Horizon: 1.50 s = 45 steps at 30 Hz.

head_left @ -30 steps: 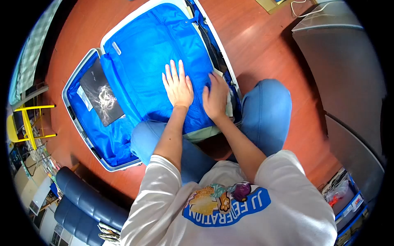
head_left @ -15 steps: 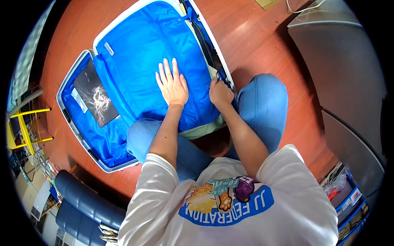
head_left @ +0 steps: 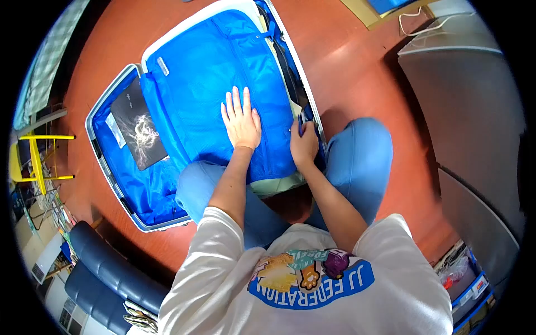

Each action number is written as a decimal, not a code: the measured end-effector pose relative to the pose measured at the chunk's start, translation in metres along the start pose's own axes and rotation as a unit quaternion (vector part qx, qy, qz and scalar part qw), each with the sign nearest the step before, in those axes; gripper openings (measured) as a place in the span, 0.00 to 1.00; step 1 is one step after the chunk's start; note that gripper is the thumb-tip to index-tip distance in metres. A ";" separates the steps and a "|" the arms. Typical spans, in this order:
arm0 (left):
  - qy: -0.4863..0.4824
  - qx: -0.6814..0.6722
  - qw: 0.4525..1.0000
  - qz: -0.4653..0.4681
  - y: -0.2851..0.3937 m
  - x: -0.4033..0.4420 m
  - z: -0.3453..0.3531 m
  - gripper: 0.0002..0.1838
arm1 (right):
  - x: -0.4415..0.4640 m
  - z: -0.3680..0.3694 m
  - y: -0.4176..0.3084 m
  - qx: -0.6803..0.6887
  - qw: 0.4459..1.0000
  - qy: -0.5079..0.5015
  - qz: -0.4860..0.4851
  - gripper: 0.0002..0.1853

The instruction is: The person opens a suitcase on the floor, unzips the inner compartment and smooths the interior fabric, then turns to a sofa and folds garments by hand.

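"Hands?"
"Left hand (head_left: 243, 127) is lying flat, open, on the blue fabric divider (head_left: 195, 84); right hand (head_left: 304, 146) is curling near its edge, hold unclear."
"Progress?"
"Divider's covering one half; white-rimmed suitcase (head_left: 240, 5) is lying unclosed on reddish floor (head_left: 357, 72)."
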<state>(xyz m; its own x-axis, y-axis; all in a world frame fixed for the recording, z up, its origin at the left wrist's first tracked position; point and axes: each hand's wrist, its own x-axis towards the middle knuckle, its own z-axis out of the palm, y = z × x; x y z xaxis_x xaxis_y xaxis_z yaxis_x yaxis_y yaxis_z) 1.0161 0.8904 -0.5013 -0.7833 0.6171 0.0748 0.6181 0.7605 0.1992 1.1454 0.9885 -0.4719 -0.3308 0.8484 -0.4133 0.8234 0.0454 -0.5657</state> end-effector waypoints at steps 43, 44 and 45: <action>-0.059 0.142 0.857 -0.492 -0.380 -0.117 -0.314 0.15 | 0.006 -0.024 -0.071 -0.055 0.821 -0.367 -0.434 0.14; -0.075 0.292 0.820 -0.487 -0.364 -0.123 -0.301 0.19 | 0.007 -0.021 -0.071 -0.045 0.827 -0.367 -0.423 0.12; -0.122 0.307 0.813 -0.480 -0.350 -0.122 -0.288 0.25 | 0.008 -0.017 -0.070 -0.051 0.824 -0.368 -0.428 0.12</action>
<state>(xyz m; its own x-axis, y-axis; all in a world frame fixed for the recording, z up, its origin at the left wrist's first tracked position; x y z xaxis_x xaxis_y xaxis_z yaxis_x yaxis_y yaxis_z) 0.8762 0.4903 -0.2990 -0.9340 -0.3554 -0.0379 -0.2952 0.8269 -0.4787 1.0927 1.0015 -0.4231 -0.9695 -0.0648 -0.2365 0.1659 0.5366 -0.8273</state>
